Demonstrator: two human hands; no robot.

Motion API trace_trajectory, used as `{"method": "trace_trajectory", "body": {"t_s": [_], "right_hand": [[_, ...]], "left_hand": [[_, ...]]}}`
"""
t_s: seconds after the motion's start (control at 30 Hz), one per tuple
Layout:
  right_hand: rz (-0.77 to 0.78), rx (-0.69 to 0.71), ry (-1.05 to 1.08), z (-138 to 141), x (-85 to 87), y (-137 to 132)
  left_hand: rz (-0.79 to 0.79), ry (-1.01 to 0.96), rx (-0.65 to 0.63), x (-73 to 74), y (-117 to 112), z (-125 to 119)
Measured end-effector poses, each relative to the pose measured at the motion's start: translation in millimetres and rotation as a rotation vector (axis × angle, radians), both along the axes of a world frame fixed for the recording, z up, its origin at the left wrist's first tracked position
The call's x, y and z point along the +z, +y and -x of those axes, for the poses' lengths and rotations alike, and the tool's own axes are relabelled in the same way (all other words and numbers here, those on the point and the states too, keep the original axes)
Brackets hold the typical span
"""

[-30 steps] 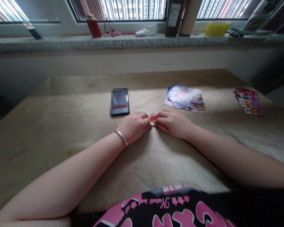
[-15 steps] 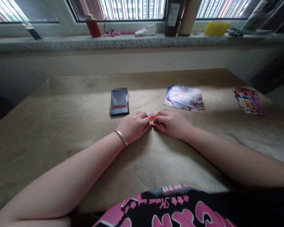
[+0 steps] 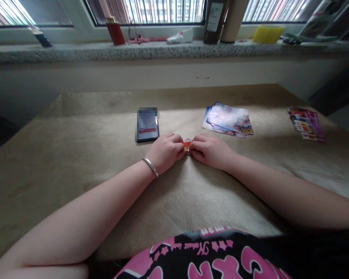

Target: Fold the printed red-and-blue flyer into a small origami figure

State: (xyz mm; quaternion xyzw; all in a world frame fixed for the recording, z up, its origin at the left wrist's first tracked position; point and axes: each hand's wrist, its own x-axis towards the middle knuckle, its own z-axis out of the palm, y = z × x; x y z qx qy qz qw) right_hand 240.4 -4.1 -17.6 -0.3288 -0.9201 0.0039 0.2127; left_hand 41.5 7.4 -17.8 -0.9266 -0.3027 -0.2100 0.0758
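Observation:
My left hand (image 3: 166, 150) and my right hand (image 3: 209, 149) rest on the tan table covering (image 3: 75, 155), fingers curled and pinched together on a small red-and-white packet (image 3: 187, 143) held between them. A silver bangle (image 3: 150, 166) circles my left wrist. A dark phone (image 3: 147, 126) lies just beyond my left hand. A fanned pile of colourful cards (image 3: 228, 120) lies beyond my right hand.
A second pile of pink and red cards (image 3: 306, 123) sits at the table's right edge. The stone windowsill (image 3: 75, 52) behind holds a red cup (image 3: 115, 33), a dark bottle (image 3: 213, 19), a yellow item (image 3: 267, 34) and other small things.
My hands have drawn slightly closer over the small packet, so less of it shows. Nothing else on the table has moved.

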Motion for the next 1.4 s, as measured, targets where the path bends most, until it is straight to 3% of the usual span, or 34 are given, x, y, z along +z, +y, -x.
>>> {"method": "trace_trajectory", "body": {"t_s": [0.23,0.7,1.07,1.4], "right_hand": [[0.157,-0.045,0.088,-0.7,-1.9,1.4],[-0.025,-0.06,-0.036,-1.5,0.0,2.7],[0.248,-0.106,0.091,-2.2,-2.1,3.9],[0.334,-0.111,0.104,-4.6,0.3,6.7]], "left_hand": [[0.075,-0.061,-0.03,-4.0,-0.9,1.8],[-0.019,0.033,-0.059,-0.9,-2.5,-0.2],[-0.025,-0.005,-0.097,2.8,-5.9,2.0],[0.02,0.119,-0.071,3.7,-5.9,7.1]]}}
